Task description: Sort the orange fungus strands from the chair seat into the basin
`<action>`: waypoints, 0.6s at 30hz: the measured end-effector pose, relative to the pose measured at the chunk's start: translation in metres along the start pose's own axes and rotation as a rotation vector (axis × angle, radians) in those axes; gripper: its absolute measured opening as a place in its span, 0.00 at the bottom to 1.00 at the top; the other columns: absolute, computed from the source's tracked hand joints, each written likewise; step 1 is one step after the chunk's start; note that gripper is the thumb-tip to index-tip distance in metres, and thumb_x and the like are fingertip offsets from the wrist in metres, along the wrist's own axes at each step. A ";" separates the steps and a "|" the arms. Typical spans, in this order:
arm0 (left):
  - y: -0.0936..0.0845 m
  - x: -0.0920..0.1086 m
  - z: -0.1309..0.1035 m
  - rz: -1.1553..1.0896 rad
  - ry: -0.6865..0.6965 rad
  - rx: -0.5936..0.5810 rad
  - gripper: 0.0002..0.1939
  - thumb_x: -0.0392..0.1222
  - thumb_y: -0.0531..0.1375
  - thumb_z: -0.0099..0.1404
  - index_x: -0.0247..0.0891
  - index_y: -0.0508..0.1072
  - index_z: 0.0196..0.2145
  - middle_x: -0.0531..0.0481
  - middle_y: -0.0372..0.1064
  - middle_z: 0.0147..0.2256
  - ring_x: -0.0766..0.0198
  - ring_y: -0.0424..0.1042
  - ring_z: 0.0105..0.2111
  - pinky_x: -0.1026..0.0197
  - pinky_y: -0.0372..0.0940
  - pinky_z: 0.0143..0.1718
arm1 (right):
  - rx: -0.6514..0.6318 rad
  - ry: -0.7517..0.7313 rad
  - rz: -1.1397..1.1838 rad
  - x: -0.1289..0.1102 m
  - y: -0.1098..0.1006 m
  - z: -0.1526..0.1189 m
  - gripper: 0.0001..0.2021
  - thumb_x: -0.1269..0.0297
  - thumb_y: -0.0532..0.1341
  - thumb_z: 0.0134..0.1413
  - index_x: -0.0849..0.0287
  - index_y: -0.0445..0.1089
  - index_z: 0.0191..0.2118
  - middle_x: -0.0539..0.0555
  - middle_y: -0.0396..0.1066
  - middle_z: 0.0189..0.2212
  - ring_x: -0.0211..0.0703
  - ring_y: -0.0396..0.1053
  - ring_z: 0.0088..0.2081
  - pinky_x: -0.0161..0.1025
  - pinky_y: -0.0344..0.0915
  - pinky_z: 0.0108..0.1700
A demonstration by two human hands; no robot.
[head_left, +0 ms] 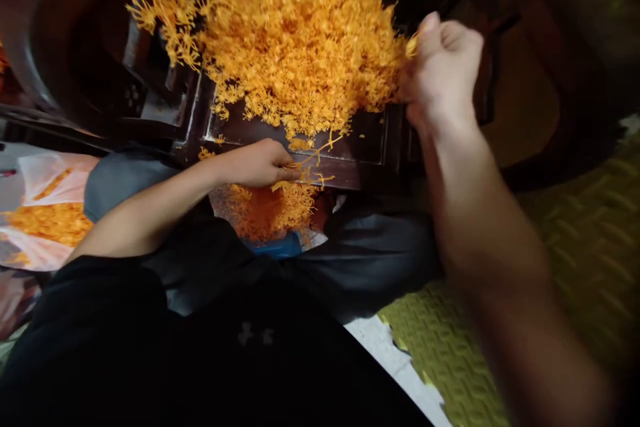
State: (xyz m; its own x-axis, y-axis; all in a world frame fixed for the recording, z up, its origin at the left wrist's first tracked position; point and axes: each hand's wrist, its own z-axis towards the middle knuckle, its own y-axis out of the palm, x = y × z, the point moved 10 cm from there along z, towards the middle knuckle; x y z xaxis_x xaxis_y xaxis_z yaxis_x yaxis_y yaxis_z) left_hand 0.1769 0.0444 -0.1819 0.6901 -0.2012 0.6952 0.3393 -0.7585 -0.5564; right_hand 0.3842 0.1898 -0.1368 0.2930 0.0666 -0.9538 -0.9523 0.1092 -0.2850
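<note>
A large heap of orange, branched sprigs [305, 47], which look like plastic, lies on a dark wooden surface [367, 137]. At the near edge of that surface, my left hand [257, 163] is closed, pinching one thin branched sprig [317, 157] that reaches up toward the heap. My right hand [445, 70] is raised at the heap's right side in a fist. A small orange piece [411, 47] shows at its thumb; most of the fingers are turned away from me and slightly blurred.
More orange pieces fill a container [273, 207] between my knees, above something blue [280, 247]. On the left sits a whitish plastic bag [57, 177] with orange pieces. Longer sprigs [170, 0] hang at the upper left. A yellow-green textured mat [450, 353] covers floor at right.
</note>
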 end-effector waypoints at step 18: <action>0.006 0.006 0.006 0.185 -0.023 -0.016 0.17 0.45 0.56 0.70 0.33 0.78 0.30 0.53 0.65 0.22 0.69 0.59 0.24 0.62 0.53 0.31 | -0.721 -0.352 -0.475 -0.057 0.100 -0.102 0.16 0.57 0.65 0.66 0.60 0.69 0.29 0.48 0.65 0.23 0.36 0.59 0.29 0.37 0.54 0.36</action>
State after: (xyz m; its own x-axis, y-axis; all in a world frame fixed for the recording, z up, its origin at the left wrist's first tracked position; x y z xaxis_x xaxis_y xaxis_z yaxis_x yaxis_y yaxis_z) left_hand 0.1868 0.0426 -0.1837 0.7541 -0.3247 0.5708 0.1948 -0.7195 -0.6666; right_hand 0.2635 0.0961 -0.1208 0.5620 0.4828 -0.6716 -0.5142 -0.4321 -0.7409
